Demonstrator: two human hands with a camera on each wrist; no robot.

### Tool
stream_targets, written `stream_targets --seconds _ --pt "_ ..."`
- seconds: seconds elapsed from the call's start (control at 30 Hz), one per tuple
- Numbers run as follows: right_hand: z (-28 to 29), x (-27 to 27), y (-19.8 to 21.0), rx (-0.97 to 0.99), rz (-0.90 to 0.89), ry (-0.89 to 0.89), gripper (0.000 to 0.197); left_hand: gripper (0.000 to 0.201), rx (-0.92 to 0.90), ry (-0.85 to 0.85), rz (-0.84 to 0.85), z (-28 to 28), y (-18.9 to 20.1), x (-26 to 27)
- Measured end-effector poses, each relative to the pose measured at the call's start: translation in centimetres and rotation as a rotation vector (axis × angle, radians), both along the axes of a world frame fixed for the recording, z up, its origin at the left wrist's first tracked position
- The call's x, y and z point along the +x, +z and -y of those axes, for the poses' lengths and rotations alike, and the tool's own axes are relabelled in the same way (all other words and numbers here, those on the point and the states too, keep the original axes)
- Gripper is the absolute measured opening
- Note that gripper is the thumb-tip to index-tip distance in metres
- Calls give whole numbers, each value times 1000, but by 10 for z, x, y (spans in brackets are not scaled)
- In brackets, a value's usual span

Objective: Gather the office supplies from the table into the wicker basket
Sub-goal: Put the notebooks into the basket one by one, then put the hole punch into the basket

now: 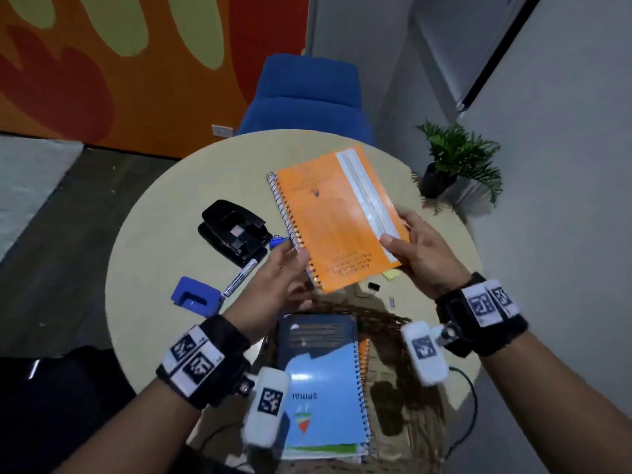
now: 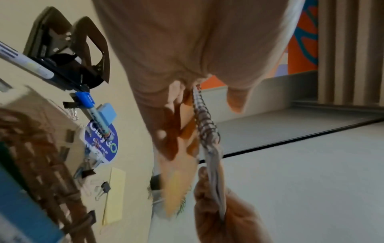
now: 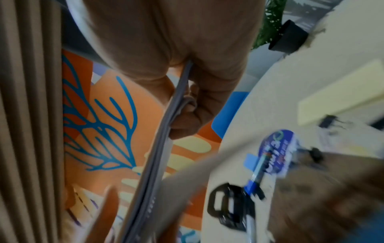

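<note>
An orange spiral notebook (image 1: 335, 220) is held tilted in the air above the round table (image 1: 164, 234). My left hand (image 1: 284, 271) pinches its wire spine (image 2: 205, 125) at the near corner, thumb on one side and fingers on the other. My right hand (image 1: 417, 254) grips the opposite long edge (image 3: 158, 148), thumb on the cover's white strip. The brown wicker basket (image 1: 410, 405) sits at the near table edge below both wrists, and a blue spiral notebook (image 1: 325, 381) lies in it.
On the table to the left lie a black hole punch (image 1: 232, 230), a blue-capped marker (image 1: 241, 277) and a small blue punch (image 1: 196, 295). Under the notebook are yellow sticky notes (image 1: 391, 275) and binder clips (image 1: 374, 286). A blue chair (image 1: 307, 94) stands behind, a potted plant (image 1: 458, 159) to the right.
</note>
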State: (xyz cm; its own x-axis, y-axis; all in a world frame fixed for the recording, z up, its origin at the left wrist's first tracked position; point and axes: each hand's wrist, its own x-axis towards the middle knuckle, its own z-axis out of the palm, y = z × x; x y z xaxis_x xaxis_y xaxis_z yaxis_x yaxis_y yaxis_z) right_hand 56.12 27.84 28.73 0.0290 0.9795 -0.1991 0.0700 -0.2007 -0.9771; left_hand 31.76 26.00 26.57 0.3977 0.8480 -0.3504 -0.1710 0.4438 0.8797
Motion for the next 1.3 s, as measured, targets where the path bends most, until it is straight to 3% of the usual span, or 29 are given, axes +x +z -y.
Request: stream_targets --seconds 0.13,0.23,0.33,0.4,0.47,0.6,0.7,0.77,0.87,1.0,1.1,1.13,1.2,1.3 --pt "68 -33 -29 -59 47 -25 44 39 138 24 -25 15 -10 -6" --pt "100 -39 -44 -166 219 -52 35 39 138 -81 -6 34 -29 -16" --pt "125 -33 -57 -306 153 -39 33 44 142 -256 -84 53 -49 -26" --pt "141 -33 -67 -362 200 35 41 50 174 -363 -205 65 -61 -30" --pt "150 -33 -80 -366 413 169 51 63 237 -417 -388 75 -72 -34" --pt "154 -43 -103 -493 546 273 60 108 502 -479 -733 90 -89 -33" --pt "152 -57 -116 -502 661 248 69 93 694 -778 -1120 100 -90 -22" --pt "150 -65 -116 -452 805 231 80 76 776 -977 -1248 103 -94 -15" --pt "149 -73 -116 -368 887 188 101 70 735 -1202 -1364 107 -109 -12" --pt "140 -70 -123 -484 974 279 120 73 645 -1265 -1351 112 -109 -8" --pt "128 -63 -115 -595 960 378 121 51 678 -1172 -1221 104 -94 -14" --pt "123 -62 -108 -583 961 391 117 40 679 -1040 -1106 97 -87 -18" --pt "106 -63 -85 -492 1011 396 104 33 594 -622 -882 68 -67 -33" --pt "66 -72 -45 -385 1082 405 89 40 449 -95 -783 -9 -48 -67"
